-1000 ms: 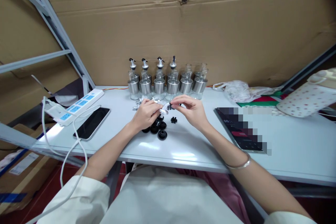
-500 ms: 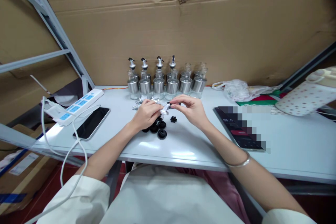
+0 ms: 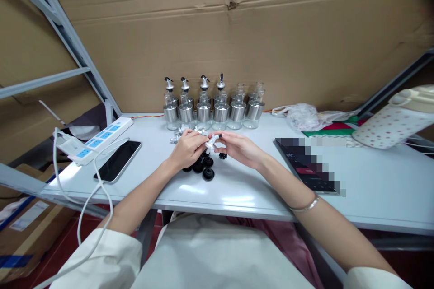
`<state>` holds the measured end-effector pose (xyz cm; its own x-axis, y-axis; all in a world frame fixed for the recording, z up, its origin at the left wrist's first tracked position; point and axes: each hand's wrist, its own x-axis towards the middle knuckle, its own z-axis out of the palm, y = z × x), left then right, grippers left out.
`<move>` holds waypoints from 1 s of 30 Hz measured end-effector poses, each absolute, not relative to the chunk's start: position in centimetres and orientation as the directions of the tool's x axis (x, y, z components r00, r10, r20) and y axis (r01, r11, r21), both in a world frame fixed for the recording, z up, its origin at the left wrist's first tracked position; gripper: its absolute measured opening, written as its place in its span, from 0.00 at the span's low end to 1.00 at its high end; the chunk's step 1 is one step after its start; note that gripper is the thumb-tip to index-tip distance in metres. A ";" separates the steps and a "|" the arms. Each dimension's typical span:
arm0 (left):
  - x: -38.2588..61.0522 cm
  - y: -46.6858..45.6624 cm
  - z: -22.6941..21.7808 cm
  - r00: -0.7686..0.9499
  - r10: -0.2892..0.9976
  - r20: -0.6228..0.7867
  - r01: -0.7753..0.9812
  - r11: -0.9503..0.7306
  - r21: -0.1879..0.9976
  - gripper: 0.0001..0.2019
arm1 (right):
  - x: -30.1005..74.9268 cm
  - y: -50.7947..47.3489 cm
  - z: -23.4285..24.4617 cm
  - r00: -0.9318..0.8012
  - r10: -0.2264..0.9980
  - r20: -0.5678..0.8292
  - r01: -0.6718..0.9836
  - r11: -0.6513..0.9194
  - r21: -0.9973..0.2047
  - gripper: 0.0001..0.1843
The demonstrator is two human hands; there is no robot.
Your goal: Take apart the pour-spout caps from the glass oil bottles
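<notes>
My left hand [image 3: 190, 148] is closed on a silver bottle pourer [image 3: 211, 142], its fingers and thumb pinching the base side. The pourer's spout tilts up to the right, with a small black flap cap [image 3: 219, 136] at its tip. My right hand [image 3: 240, 148] is curled round the other side of the pourer, fingertips against it and thumb below. Several round black stoppers [image 3: 208, 174] lie under and in front of my left hand. A few small black caps [image 3: 223, 156] sit below my right hand. More silver pourers [image 3: 175, 137] lie behind my left hand.
Two rows of glass bottles with metal sleeves [image 3: 221, 112] stand at the back; several rear ones carry pourers. A power strip [image 3: 103, 141] and phone [image 3: 118, 161] lie left. Another phone [image 3: 305, 165], a plastic bag [image 3: 301, 116] and a dotted cup [image 3: 393, 119] are right.
My right hand has gone from pinching a small black cap at the spout's tip to curling its fingers round the pourer. My left hand keeps its hold.
</notes>
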<state>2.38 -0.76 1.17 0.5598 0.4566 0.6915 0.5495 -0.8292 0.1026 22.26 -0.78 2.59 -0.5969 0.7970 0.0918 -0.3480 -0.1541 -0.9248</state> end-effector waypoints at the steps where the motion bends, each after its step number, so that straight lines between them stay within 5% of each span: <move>1: 2.4 -0.8 1.2 0.563 0.451 0.693 0.545 -0.832 0.099 0.11 | 22.2 -0.8 2.5 -0.596 0.797 0.093 -0.349 -0.153 -0.925 0.11; 7: 2.6 -0.8 1.1 0.568 0.451 0.689 0.541 -0.835 0.100 0.11 | 23.0 -0.5 3.0 -0.595 0.789 0.154 -0.245 0.004 -0.969 0.13; 10: 2.7 -0.9 1.1 0.576 0.458 0.677 0.544 -0.833 0.101 0.11 | 24.2 0.0 3.6 -0.570 0.798 0.198 0.042 0.269 -0.962 0.15; 14: 2.8 -0.8 1.1 0.592 0.483 0.645 0.565 -0.819 0.094 0.10 | 26.1 0.4 4.6 -0.542 0.805 0.241 0.489 0.536 -0.689 0.14; 19: 2.8 -0.7 1.0 0.592 0.487 0.642 0.566 -0.819 0.099 0.10 | 25.8 -1.0 6.1 -0.542 0.791 0.282 0.532 0.584 -0.613 0.14; 25: 2.7 -0.5 0.7 0.535 0.510 0.673 0.627 -0.774 0.089 0.11 | 21.3 -2.9 5.2 -0.275 0.861 0.428 0.692 0.486 -0.534 0.14; 30: 2.6 -0.2 0.5 0.481 0.524 0.703 0.659 -0.745 0.104 0.12 | 18.7 -4.3 4.3 -0.123 0.880 0.459 0.698 0.405 -0.591 0.17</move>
<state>2.61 -0.23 0.47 0.4811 0.5239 0.7029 0.6591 -0.7448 0.1041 18.69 -4.27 4.30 -0.1230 0.8801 0.4587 0.6976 0.4054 -0.5908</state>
